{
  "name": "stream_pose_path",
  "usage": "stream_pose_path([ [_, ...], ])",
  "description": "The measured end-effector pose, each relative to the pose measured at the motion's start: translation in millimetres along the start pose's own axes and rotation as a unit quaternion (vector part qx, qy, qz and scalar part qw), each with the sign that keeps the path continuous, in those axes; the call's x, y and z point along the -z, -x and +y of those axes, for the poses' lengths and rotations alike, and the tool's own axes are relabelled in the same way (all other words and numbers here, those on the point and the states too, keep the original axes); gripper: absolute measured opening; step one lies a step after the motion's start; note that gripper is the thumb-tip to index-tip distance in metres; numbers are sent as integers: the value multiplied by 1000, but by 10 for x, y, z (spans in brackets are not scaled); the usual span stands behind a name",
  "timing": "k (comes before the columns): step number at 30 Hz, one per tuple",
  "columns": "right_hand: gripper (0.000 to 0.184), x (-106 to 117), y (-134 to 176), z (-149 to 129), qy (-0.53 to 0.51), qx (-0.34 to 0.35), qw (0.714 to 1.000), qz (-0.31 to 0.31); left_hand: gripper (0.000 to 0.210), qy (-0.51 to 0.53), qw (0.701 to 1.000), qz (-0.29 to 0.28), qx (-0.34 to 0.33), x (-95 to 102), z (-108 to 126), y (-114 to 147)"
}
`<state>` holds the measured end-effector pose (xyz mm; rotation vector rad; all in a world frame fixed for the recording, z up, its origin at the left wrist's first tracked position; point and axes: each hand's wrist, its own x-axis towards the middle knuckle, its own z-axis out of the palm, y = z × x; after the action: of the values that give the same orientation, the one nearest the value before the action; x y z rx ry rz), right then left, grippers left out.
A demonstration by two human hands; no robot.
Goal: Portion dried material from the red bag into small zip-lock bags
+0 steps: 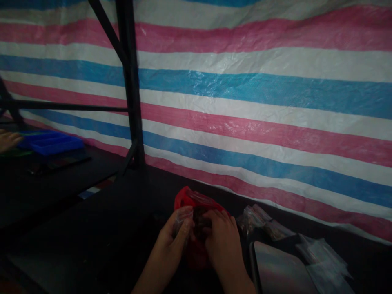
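My left hand (177, 232) is closed on a small clear plastic bag (184, 214), pinched between thumb and fingers. Just beside it, my right hand (222, 233) reaches with curled fingers into the mouth of a red bag (187, 197). Dark brown contents (200, 220) show inside; they are too dim to name. The right fingertips are partly hidden there, and what they grip cannot be made out. The red bag rests on a black table (122, 208), its lower part behind my hands.
To the right lie several filled clear bags (255, 216), a silvery tray (281, 269) and flat clear bags (326, 255). A black metal post (131, 90) rises at the back before a striped sheet (260, 94). At far left are a blue bin (55, 143) and another person's hand (9, 140).
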<state>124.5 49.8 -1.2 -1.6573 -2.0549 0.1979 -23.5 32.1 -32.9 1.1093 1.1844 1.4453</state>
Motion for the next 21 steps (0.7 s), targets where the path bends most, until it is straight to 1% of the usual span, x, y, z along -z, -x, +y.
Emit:
stream_pose_path([
  [3,44,-53,59,88,-62,-7,997,40,71,30,999,-3,33,44,37,21],
  [5,45,-60,83,119,-72,-10,996,52,74,59,996,2,62,59,86,45],
  [8,41,-41,96,110,-51,-16,997,50,76,94,990,20,101,48,152,75],
  [10,37,-25,95,81,-42,-22,998,38,78,102,988,16,116,32,153,79],
  [12,36,-18,93,53,-35,-29,999,27,74,107,988,-1,111,25,108,72],
  [15,35,-18,89,32,-41,-40,998,21,60,114,989,-45,85,45,-3,56],
  [18,33,-12,74,49,-117,-59,991,28,48,85,992,-75,59,74,-74,52],
  [21,32,28,39,96,-231,-88,968,44,43,29,997,-71,23,78,-59,61],
])
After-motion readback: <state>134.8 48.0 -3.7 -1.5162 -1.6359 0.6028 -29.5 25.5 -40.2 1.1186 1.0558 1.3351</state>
